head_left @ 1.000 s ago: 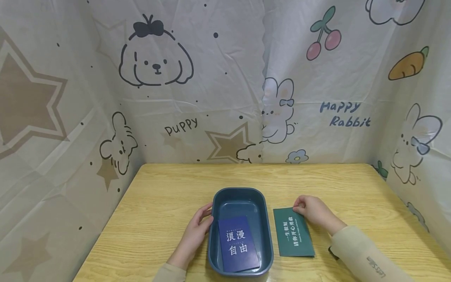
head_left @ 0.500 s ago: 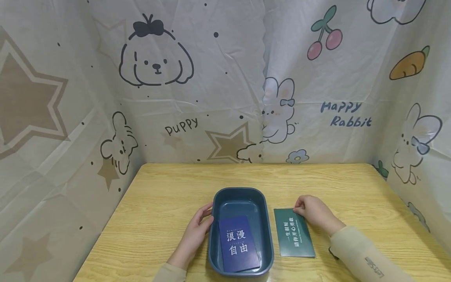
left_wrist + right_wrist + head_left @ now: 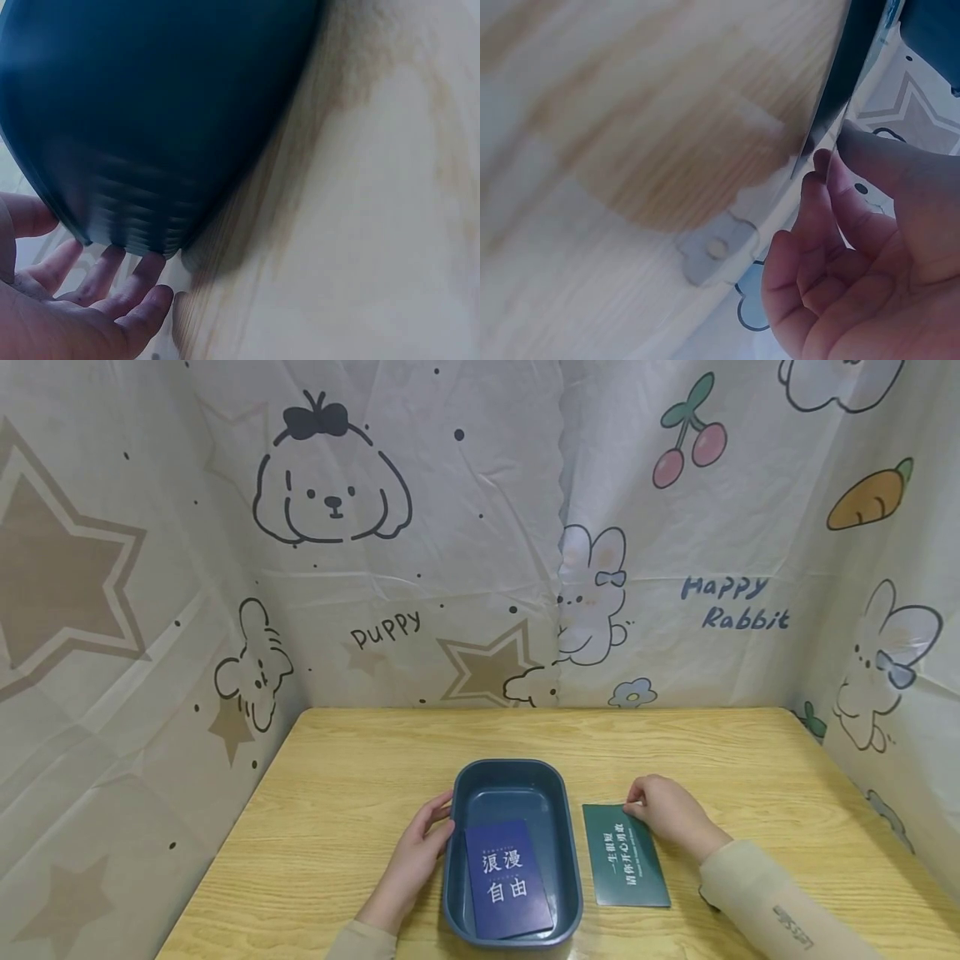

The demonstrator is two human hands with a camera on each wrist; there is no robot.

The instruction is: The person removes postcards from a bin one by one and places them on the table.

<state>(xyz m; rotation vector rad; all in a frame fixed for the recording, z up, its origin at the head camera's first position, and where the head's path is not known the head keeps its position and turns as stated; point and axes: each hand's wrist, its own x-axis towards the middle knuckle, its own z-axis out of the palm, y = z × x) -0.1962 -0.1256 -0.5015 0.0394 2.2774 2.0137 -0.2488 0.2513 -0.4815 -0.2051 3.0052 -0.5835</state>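
Observation:
A dark teal rectangular bin stands on the table, with a thin blue notebook slanted inside it. My left hand is at the bin's left side. In the left wrist view its extended fingertips touch the lower outer wall, with the thumb close to the rim. Right of the bin is a thin green notebook with white lettering. My right hand pinches its far right corner between thumb and fingers. The right wrist view shows this notebook edge-on at the fingertips.
The wood-grain table extends beyond both hands. Printed cloth encloses its back and sides. A narrow strip of table separates the bin from the green notebook.

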